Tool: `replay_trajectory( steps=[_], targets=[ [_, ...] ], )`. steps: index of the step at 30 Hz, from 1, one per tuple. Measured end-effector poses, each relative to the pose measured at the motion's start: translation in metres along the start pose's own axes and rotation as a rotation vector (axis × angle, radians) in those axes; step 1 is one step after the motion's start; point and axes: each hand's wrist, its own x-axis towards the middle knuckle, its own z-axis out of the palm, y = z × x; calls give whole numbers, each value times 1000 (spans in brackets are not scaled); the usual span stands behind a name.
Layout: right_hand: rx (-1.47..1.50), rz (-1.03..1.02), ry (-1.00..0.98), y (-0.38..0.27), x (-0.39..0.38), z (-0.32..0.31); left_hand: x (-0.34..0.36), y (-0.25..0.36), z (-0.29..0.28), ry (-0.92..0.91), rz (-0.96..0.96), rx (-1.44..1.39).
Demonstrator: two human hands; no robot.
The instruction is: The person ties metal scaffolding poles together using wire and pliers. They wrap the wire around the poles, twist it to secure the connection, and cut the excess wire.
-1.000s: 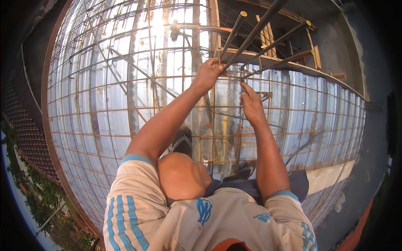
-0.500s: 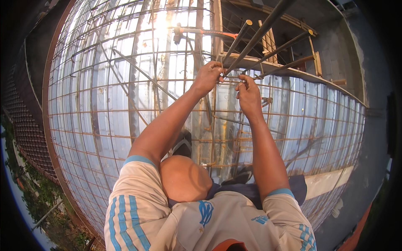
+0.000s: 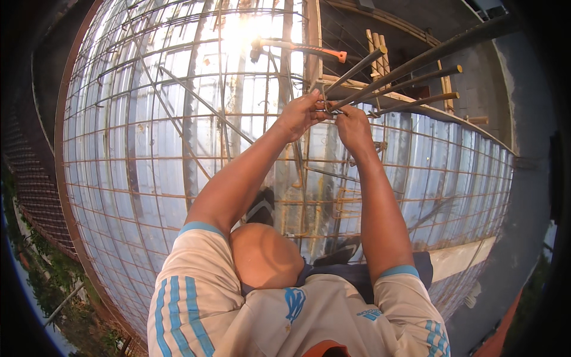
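Note:
At the edge of the rebar mesh, my left hand (image 3: 302, 115) closes its fingers on a thin bent steel stirrup (image 3: 325, 95) at the near ends of several thick rebars (image 3: 410, 66). My right hand (image 3: 355, 128) meets it from the other side, fingers curled in a pinch on the stirrup's near side. Fingers cover most of that part, so any finer wire there cannot be made out. Beyond my hands, a hammer (image 3: 300, 48) with an orange-and-black handle lies across the mesh.
Rusty rebar mesh (image 3: 148, 157) spreads over corrugated metal decking (image 3: 119, 178). An opening with a timber edge (image 3: 416, 101) and wooden posts (image 3: 376, 53) lies at the far right. My bare knee (image 3: 264, 256) is bent close below my left forearm. A grey wall (image 3: 529, 137) borders the right.
My two hands have come closer together, and the right fingers have curled in more. The rebars and hammer sit slightly lower and farther right in view.

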Motion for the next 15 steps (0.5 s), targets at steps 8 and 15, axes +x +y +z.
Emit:
replay_trajectory(
  steps=[8,15],
  targets=[
    [41,247,213,-7,-13,6,14,-16,-16,-38,-32,-232],
    [85,1,407,-1,-20,28,17,-18,-24,-79,-30,-226]
  ],
)
